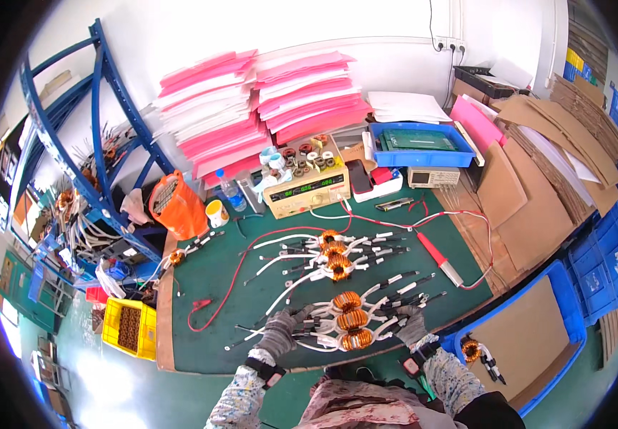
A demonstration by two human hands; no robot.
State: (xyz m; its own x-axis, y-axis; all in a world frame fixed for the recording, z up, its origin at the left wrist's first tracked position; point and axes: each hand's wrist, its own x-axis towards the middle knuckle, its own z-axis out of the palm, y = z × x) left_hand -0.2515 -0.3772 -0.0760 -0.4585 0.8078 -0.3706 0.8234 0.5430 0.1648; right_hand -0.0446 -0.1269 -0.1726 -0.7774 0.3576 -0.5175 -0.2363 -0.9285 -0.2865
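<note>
My left hand [279,334], in a grey glove, is closed around white leads at the left side of the near group of copper-wound ring coils [352,319]. My right hand [412,327], gloved alike, closes on leads at the right side of that group. Three orange windings sit in a row between my hands, with white leads and black-sleeved ends spreading out both ways. Just beyond lies a second group of ring coils [334,250], its leads fanned likewise. My fingers partly hide which leads I hold.
A power supply [307,194] stands at the back of the green mat [209,286]. Its red cable runs to a clip [200,305] and a red-handled probe [437,257]. A blue bin [573,314] with one coil is at right, a yellow crate [150,332] at left.
</note>
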